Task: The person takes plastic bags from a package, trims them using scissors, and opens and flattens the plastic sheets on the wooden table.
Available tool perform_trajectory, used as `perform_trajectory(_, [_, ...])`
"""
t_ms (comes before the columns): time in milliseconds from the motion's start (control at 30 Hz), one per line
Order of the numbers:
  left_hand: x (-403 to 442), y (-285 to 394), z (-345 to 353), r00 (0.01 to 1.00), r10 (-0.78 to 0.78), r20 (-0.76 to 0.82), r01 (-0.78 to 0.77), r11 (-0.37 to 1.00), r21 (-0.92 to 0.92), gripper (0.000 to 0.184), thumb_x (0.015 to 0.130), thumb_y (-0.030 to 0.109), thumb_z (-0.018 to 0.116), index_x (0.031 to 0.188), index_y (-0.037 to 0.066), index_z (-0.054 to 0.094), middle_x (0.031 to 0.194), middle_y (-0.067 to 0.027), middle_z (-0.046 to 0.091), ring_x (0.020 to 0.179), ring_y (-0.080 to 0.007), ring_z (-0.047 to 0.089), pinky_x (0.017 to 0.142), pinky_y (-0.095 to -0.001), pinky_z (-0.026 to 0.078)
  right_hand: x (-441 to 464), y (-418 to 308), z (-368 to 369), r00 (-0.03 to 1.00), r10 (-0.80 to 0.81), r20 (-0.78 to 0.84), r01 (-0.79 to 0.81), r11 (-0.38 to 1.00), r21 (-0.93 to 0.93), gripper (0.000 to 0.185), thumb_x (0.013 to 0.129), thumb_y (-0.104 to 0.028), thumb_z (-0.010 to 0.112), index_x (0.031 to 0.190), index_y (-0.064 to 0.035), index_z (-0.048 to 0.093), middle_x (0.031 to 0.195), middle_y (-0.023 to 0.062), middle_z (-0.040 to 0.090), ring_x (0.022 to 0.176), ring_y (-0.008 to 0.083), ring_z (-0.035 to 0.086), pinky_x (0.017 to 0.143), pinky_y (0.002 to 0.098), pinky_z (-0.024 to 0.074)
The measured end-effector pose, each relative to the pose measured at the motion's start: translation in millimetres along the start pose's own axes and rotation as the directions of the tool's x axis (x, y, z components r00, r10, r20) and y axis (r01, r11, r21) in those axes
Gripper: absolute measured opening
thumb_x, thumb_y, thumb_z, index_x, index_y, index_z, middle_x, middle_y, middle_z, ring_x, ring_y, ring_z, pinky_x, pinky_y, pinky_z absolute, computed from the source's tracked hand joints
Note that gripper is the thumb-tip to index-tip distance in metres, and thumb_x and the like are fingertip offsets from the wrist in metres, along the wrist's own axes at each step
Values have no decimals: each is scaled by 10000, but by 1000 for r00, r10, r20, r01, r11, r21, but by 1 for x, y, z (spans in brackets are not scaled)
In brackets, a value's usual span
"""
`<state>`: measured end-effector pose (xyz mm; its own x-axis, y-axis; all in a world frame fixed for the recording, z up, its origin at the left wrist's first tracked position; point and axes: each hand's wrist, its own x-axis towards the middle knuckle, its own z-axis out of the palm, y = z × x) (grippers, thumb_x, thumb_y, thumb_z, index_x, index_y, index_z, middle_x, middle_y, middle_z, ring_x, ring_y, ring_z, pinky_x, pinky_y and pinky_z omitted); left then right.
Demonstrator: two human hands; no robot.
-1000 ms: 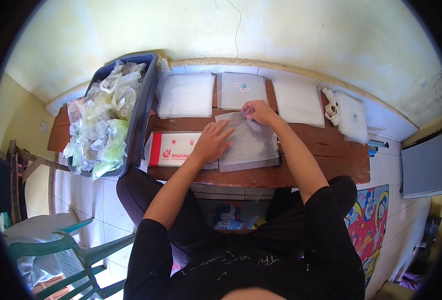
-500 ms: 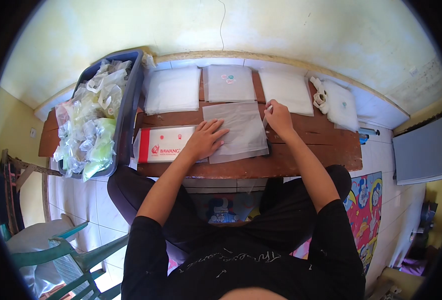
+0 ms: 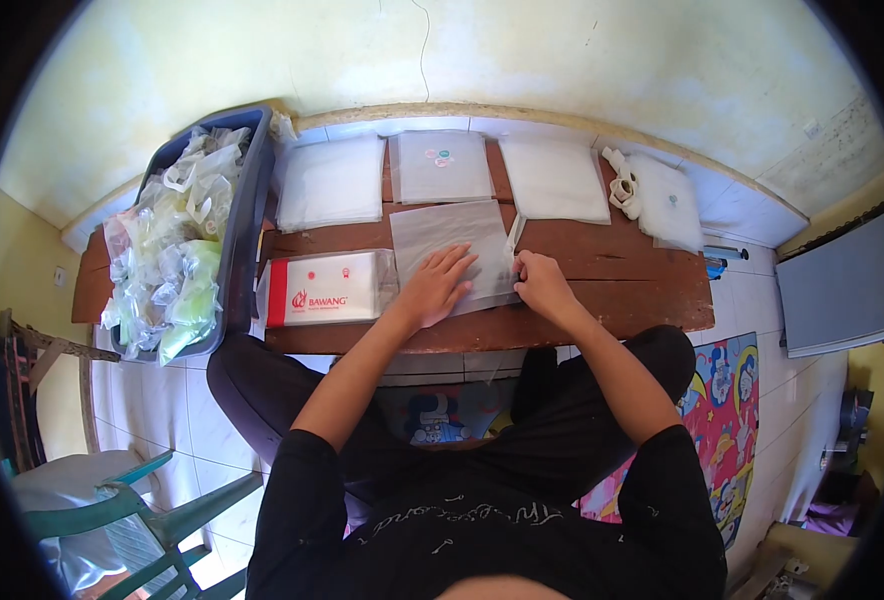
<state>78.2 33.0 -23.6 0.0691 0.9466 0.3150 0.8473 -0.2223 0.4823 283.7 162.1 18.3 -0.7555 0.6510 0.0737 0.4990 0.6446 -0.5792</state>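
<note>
A clear plastic bag lies flat on the brown wooden table in front of me. My left hand rests on its lower middle, fingers stretched out and a little apart. At the bag's right edge, my right hand is closed, thumb and fingertips pinched together. A narrow whitish strip runs up from these fingertips along that edge. Left of the bag is a packet marked BAWANG, white with a red band, touching or very near my left forearm.
Stacks of clear plastic bags line the table's back; one bag stack carries small round stickers. A whitish coiled band lies by the right stack. A dark tub of filled bags stands left. A green chair is lower left.
My right hand has slid down along the bag's right edge, and the whitish strip now shows above it. My left hand stays flat on the bag. The whole view has shifted slightly.
</note>
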Motion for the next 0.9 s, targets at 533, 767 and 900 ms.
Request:
perform_trajectory(533, [2,-3,3,1000,27,-4,-27,1000,6,391,968,266,478,1289,45,509,1433,-189,423,1351,-364,359,1125,-455,276,-26,-15,3,995,99,-23,-101,974,-205,326,778,7,556,1084,2,443,1031,271,531,884,491,595,762,523,514])
perform_trajectory(767, [0,-1,3,999,46,19,-47,997,57,376,974,275,468,1277,59,520,1440,-185,417,1352,-364,363,1134,-455,264,-37,-15,-15,968,244,61,-212,922,-324,398,747,-94,642,1089,13,468,1075,250,530,918,452,626,781,503,535])
perform_trajectory(900, [0,-1,2,997,69,32,-71,993,90,379,973,293,473,1277,73,528,1451,-161,416,1356,-342,366,1138,-459,258,-42,-22,-19,929,353,107,-297,889,-349,441,739,-136,663,1129,-19,493,1071,233,541,965,466,597,837,514,502])
